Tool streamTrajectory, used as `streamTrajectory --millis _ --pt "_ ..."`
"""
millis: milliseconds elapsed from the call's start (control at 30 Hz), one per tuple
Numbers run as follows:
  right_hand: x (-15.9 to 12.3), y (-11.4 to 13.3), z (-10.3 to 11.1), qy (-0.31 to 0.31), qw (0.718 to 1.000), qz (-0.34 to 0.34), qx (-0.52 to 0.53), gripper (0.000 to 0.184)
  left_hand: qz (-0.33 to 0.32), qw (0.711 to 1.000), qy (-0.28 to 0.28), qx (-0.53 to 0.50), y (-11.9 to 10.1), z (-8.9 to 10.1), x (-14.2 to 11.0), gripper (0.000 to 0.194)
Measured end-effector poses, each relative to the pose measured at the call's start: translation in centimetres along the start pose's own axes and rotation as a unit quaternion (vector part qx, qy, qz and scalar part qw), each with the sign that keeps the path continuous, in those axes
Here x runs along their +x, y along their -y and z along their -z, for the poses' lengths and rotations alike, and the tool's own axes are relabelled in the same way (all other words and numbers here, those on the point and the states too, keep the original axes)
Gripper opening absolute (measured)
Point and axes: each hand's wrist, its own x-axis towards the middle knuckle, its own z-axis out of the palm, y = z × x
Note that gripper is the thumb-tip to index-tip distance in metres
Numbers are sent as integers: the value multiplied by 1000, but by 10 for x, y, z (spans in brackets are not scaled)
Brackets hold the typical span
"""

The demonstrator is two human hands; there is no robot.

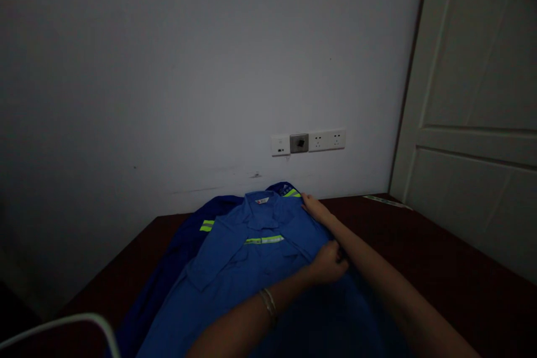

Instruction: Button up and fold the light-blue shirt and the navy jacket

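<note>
A light blue work shirt (pixel 262 268) lies front up, its collar toward the wall and its sleeves laid inward over the chest. A yellow-green and silver reflective band crosses the chest. Beneath it a darker blue garment (pixel 184 246) with reflective strips shows at the left and at the collar end. My left hand (pixel 329 264), with bangles on the wrist, is closed at the shirt's right side, fingers curled on the cloth's edge. Farther up, my right hand (pixel 315 208) rests at the shirt's right shoulder with its fingers stretched out. Shadow darkens the lower right of the shirt.
Everything lies on a dark red-brown surface (pixel 377 229) against a pale wall (pixel 210 78). Sockets (pixel 327 140) sit low on that wall. A white panelled door (pixel 474 123) stands at the right, with a thin patterned strip (pixel 388 202) near it. A white curved bar (pixel 84 318) shows lower left.
</note>
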Motion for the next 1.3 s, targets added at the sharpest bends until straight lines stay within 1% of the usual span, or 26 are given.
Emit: streamTrajectory --millis 67,133,200,267,333,400,467,567,667,767,933,1000,1100,1167,1300 --pt "1 1 1 -2 1000 9 -12 42 -18 995 -16 92 -1 5 -11 40" --pt "2 1 2 -3 1000 23 -19 42 -30 976 -44 210 0 11 -22 44" --pt "2 1 3 -3 999 38 -22 41 -14 953 -63 297 6 14 -32 51" --pt "2 0 3 -2 998 52 -20 41 21 938 -57 342 14 15 -39 58" --pt "2 -1 2 -4 998 61 -15 41 45 937 -29 345 23 14 -45 66" --pt "2 -3 3 -7 998 65 -6 43 50 943 -5 330 27 12 -49 70" --pt "1 -5 4 -12 998 65 5 44 51 947 9 318 27 10 -51 73" --pt "1 -9 5 -24 998 52 21 46 62 949 21 308 21 9 -52 75" --pt "2 -12 6 -38 999 18 29 47 65 952 17 300 15 7 -53 75" --pt "6 -13 4 -49 998 -13 29 47 46 955 16 291 13 5 -55 73" --pt "9 -7 3 -41 999 -21 8 40 24 957 6 290 14 5 -58 71" --pt "8 -3 3 -35 999 -14 -6 38 33 955 -10 296 17 9 -59 70" --pt "3 0 4 -26 999 -8 -29 35 63 949 -23 308 26 23 -65 70" --pt "-1 -1 5 -20 999 -8 -43 34 70 949 -4 308 34 35 -72 68" --pt "-7 -4 6 -14 998 -17 -57 31 60 947 54 310 46 54 -88 60"
